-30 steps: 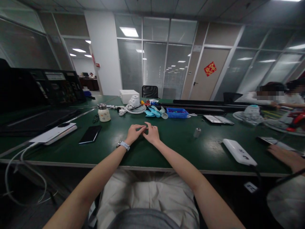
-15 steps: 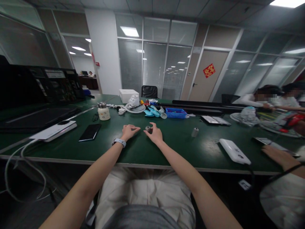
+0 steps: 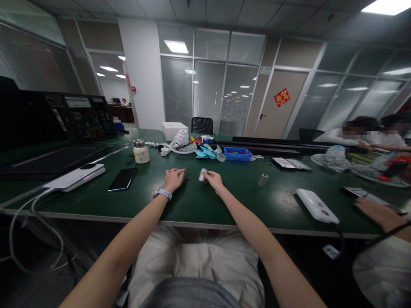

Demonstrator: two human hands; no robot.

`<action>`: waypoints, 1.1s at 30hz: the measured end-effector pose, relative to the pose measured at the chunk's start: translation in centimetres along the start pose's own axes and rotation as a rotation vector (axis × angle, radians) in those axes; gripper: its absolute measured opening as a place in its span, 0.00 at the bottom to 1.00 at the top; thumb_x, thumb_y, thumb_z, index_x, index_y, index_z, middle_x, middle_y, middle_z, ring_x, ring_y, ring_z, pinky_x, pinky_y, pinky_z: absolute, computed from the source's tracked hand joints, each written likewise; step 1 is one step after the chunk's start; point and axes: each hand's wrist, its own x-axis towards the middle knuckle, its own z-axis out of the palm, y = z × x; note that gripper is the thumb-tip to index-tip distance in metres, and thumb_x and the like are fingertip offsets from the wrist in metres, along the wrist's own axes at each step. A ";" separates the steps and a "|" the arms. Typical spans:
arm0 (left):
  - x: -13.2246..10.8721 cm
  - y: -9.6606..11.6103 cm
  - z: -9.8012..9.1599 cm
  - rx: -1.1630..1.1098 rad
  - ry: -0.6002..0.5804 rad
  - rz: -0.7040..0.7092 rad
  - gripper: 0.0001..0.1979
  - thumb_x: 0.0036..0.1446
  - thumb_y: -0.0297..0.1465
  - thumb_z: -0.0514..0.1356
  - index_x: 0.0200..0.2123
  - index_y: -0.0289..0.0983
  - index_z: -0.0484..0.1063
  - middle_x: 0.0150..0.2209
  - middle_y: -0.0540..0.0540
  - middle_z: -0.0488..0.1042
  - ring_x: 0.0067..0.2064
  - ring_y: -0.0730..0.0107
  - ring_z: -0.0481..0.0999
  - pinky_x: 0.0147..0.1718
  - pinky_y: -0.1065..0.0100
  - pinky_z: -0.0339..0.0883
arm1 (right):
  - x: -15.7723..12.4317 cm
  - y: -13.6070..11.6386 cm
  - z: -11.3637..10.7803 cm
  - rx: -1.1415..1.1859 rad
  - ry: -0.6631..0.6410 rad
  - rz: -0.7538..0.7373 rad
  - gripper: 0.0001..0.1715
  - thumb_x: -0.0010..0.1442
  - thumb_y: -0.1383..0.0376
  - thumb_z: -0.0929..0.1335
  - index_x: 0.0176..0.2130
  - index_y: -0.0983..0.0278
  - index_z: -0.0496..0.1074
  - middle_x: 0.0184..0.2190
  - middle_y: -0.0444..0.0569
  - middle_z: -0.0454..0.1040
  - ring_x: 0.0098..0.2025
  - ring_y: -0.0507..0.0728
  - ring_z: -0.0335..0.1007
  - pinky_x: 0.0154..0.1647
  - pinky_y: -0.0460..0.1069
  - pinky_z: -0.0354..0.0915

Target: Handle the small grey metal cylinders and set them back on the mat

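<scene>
My right hand [image 3: 214,180] grips a small silvery metal cylinder [image 3: 202,174] between thumb and fingers, over the middle of the green table. To its left, my left hand [image 3: 174,179], with a watch on the wrist, has its fingers stretched toward the right and holds nothing I can see. Just beyond those fingertips lies a tiny dark piece [image 3: 188,178], too small to name. A second, similar metal cylinder [image 3: 263,179] stands upright on the table, to the right of my right hand.
On the left are a black phone [image 3: 122,179], a white device with cables [image 3: 75,176] and a cream jar [image 3: 141,152]. Fan parts, including blue blades [image 3: 207,152], and a blue tray [image 3: 237,154] stand behind. A white power bank [image 3: 316,206] and another person's hand [image 3: 374,209] are at right.
My right hand's fingers have closed around the metal cylinder, which now tilts slightly and shows its side. The left hand has drawn back a little, and the tiny dark piece shows on the table.
</scene>
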 end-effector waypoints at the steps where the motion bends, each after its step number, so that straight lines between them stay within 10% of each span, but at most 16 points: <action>1: 0.1 0.0 0.0 -0.013 0.006 -0.009 0.21 0.60 0.40 0.48 0.50 0.45 0.75 0.50 0.38 0.71 0.54 0.52 0.60 0.52 0.55 0.53 | 0.0 -0.4 -0.2 0.101 -0.010 0.058 0.08 0.54 0.64 0.71 0.34 0.66 0.73 0.33 0.48 0.77 0.34 0.53 0.73 0.42 0.48 0.69; 15: -0.3 0.7 -0.9 -0.206 -0.061 0.007 0.14 0.46 0.26 0.46 0.22 0.39 0.71 0.22 0.48 0.72 0.31 0.66 0.71 0.33 0.69 0.60 | -1.3 -2.1 -0.9 0.519 -0.127 0.377 0.17 0.68 0.58 0.57 0.38 0.64 0.69 0.38 0.50 0.78 0.38 0.51 0.76 0.42 0.47 0.70; 33: -0.4 1.3 -1.1 0.005 -0.135 -0.036 0.11 0.47 0.26 0.49 0.23 0.39 0.70 0.26 0.47 0.74 0.30 0.68 0.69 0.27 0.70 0.54 | -1.5 -2.6 -1.0 0.602 -0.055 0.478 0.10 0.64 0.60 0.64 0.35 0.64 0.69 0.33 0.46 0.75 0.36 0.49 0.76 0.42 0.44 0.69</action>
